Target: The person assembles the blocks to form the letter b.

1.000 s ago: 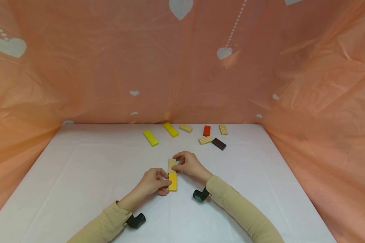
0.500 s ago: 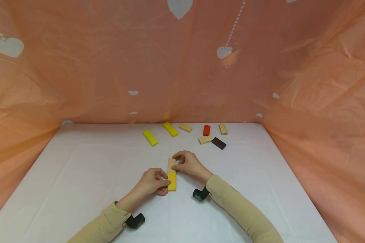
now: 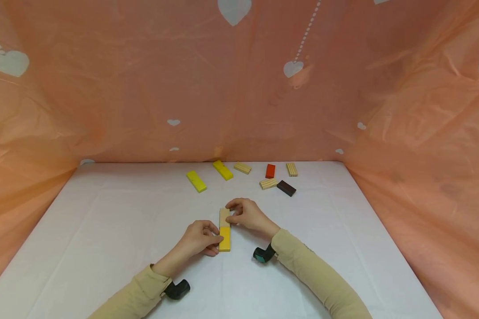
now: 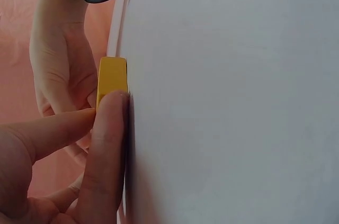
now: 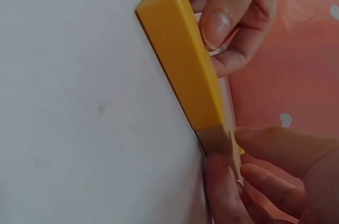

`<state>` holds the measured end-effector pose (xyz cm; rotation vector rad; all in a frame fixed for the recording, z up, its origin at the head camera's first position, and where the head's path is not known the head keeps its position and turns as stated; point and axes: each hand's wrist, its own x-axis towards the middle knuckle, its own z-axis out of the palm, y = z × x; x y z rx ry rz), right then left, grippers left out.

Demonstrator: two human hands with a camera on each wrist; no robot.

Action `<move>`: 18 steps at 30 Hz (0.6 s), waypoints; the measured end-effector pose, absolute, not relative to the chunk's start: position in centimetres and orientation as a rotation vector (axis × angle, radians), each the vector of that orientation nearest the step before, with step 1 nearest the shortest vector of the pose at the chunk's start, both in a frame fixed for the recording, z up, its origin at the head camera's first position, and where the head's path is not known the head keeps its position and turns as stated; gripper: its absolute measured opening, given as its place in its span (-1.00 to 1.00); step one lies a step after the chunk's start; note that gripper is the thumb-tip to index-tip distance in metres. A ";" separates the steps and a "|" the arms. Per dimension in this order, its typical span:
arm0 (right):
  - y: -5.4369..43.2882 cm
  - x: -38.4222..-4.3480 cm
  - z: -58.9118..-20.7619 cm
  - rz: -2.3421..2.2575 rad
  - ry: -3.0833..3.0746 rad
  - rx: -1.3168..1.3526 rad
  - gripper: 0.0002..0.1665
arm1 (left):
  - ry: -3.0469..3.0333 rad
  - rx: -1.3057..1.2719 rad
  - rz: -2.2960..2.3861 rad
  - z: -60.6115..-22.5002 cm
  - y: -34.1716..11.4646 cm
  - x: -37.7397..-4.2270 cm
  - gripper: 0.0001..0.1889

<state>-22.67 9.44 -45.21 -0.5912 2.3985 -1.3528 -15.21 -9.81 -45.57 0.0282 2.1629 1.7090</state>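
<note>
Yellow block (image 3: 225,243): we are seeing it lying flat on the white tabletop (image 3: 143,270), its far end meeting the pale block (image 3: 224,216), the two making one line lengthwise between the hands
Left hand (image 3: 199,238): we are finding it clamped on the yellow block, thumb resting over the left edge, a finger bearing on its side
Right hand (image 3: 248,216): we are seeing it pinching the pale block, thumb at the right edge, index finger reaching the far end
Seam: we are reading it as closed from above; fingers are covering much of the pale block in the wrist views, so we are leaving exact flushness undecided
Slip risk: we are judging that uneven pushing from the two hands could skew the line or open a gap at the seam
Tilt risk: we are also expecting that too much thumb pressure on one edge could rock a block, its other edge lifting
Release risk: we are thinking that a finger dragging along a side while letting go could turn a block out of line
Far blocks: we are noting the red block (image 3: 270,171) and the dark block (image 3: 286,188) lying well apart from both hands, so we are rating accidental knocks there as unlikely
</note>
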 end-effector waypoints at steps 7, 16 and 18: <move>9.7 -23.4 -44.0 -1.392 2.321 -0.535 -0.61 | 2.149 0.016 1.709 -45.5 -9.9 -15.3 -0.79; 9.8 -26.0 -42.5 -1.412 2.316 -0.553 -0.62 | 2.127 0.005 1.708 -45.5 -10.0 -15.4 -0.79; 9.7 -26.7 -42.3 -1.430 2.304 -0.575 -0.61 | 2.125 0.007 1.708 -45.4 -10.0 -15.4 -0.79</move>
